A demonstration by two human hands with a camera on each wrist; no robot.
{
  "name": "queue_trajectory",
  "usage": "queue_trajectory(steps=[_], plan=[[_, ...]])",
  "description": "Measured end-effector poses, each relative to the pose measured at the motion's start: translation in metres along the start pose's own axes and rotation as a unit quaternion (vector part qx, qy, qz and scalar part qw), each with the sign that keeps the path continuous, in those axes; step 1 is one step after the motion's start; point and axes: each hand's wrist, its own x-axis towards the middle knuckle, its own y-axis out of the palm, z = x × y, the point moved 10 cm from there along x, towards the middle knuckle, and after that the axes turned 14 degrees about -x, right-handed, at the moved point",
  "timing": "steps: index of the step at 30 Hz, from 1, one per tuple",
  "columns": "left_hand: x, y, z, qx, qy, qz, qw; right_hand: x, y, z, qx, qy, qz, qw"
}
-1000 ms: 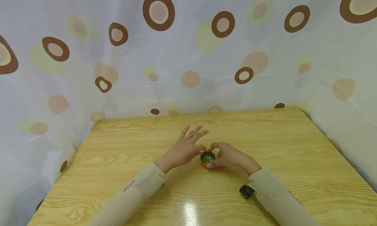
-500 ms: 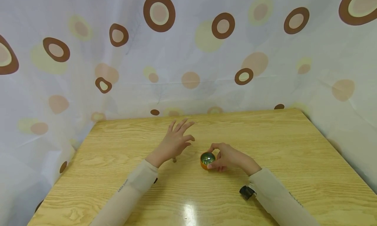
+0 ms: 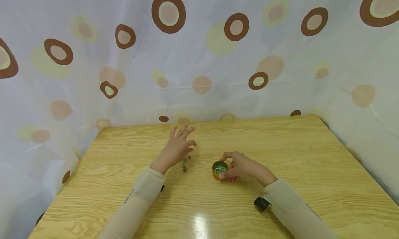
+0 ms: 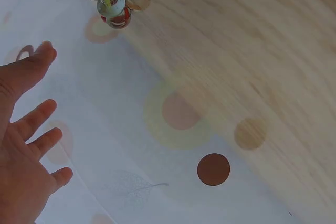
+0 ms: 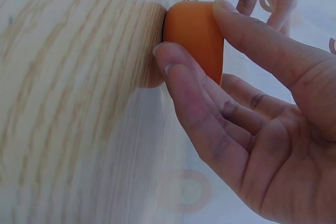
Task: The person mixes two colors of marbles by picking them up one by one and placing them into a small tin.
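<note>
My right hand (image 3: 244, 165) grips a small orange bowl (image 3: 215, 175) by its side, thumb on one edge and fingers on the other. The bowl's inside looks dark green, with shiny pieces in it. In the right wrist view the orange wall of the bowl (image 5: 191, 24) rests on the wood. To the left, my left hand (image 3: 174, 150) hovers with fingers spread, holding nothing. Several glass marbles (image 3: 184, 165) lie on the table beneath its thumb side. The left wrist view shows these marbles (image 4: 111, 3) as clear glass with red, white and yellow swirls, partly cut off by the frame.
A light wooden table (image 3: 296, 149) bears everything. White cloth with brown and yellow dots (image 3: 199, 59) hangs behind it and along both sides. A black strap piece (image 3: 261, 203) sits at the right sleeve.
My left hand has moved from the bowl's rim to the left, its fingers parting, and the marbles beside it have come into sight. The right hand and bowl have stayed put.
</note>
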Motion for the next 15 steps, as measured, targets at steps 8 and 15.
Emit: queue_trajectory(steps=[8,15], plan=[[-0.006,0.012,0.01,-0.001,-0.029,0.033,0.999,0.0,-0.001,0.001,0.001,-0.004,0.0,1.0],[-0.009,0.019,0.015,-0.007,-0.062,0.072,0.9955,-0.001,0.0,0.003,0.002,-0.009,0.002,1.0]])
